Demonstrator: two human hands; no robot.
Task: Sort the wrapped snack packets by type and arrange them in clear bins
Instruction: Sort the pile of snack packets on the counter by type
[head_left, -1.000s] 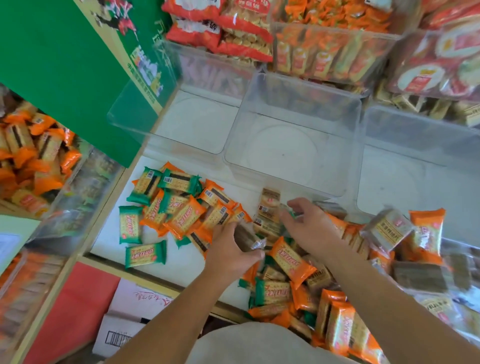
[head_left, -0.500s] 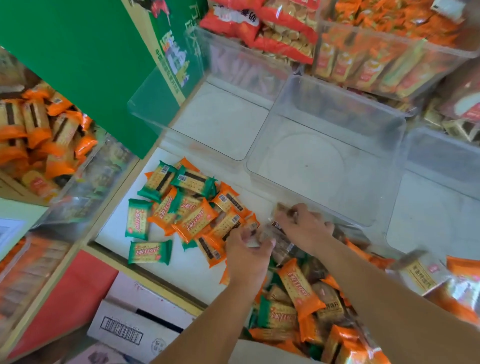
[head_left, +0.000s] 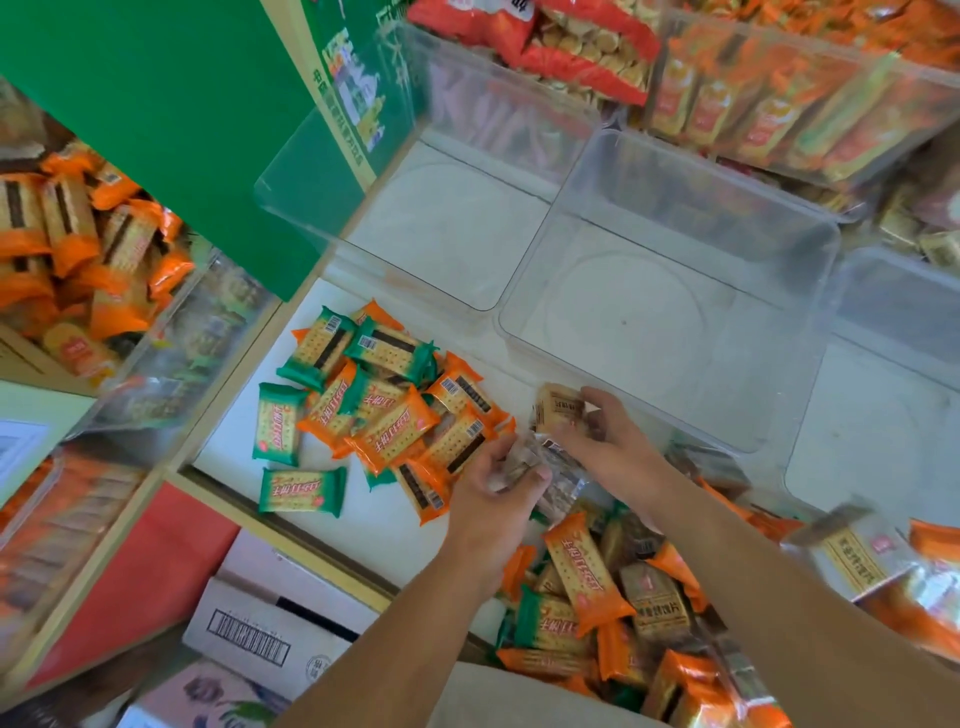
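Left pile: green packets (head_left: 279, 430) and orange packets (head_left: 392, 431), both with yellow dotted cracker print and red lettering, some with white barcode patches. The tan packet (head_left: 558, 410) has dark print. The brown packet (head_left: 558, 483) is in see-through wrap. Colourless clear bins (head_left: 670, 218) on a white shelf (head_left: 231, 441). Plain green board (head_left: 156, 104). Red bags (head_left: 571, 31) show golden round biscuits. White carton (head_left: 249, 597) has a black barcode.
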